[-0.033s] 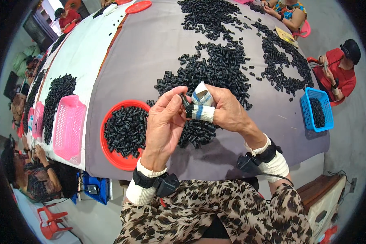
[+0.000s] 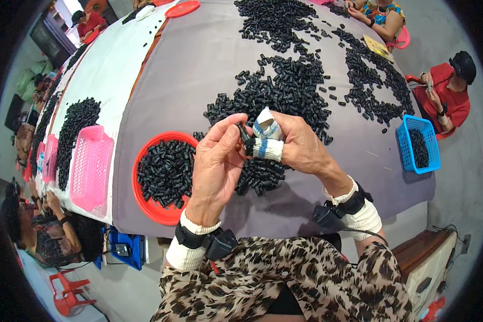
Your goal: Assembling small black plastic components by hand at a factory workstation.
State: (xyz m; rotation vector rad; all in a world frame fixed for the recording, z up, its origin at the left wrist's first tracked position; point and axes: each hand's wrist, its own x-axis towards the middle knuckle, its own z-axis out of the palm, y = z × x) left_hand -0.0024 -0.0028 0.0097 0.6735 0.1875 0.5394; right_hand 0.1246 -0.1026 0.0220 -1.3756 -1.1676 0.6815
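Note:
In front of my chest my left hand (image 2: pixel 218 161) is closed, thumb and fingers pinching a small black cylindrical part (image 2: pixel 244 133). My right hand (image 2: pixel 305 146) meets it from the other side, its thumb and a finger curled in at the part's lower end. White cloth finger covers (image 2: pixel 266 149) with blue stripes wrap those two digits, hiding the exact contact. Under and beyond both hands spreads a pile of similar black parts (image 2: pixel 284 88). Left of my left hand, a round red tray (image 2: pixel 139 196) holds many more.
A pink basket (image 2: pixel 92 169) stands left of the red tray, and a blue basket (image 2: pixel 424 170) with black parts sits at the right table edge. More parts lie heaped at the far right (image 2: pixel 378 88). Co-workers sit around the table, one in a red shirt (image 2: pixel 449 94).

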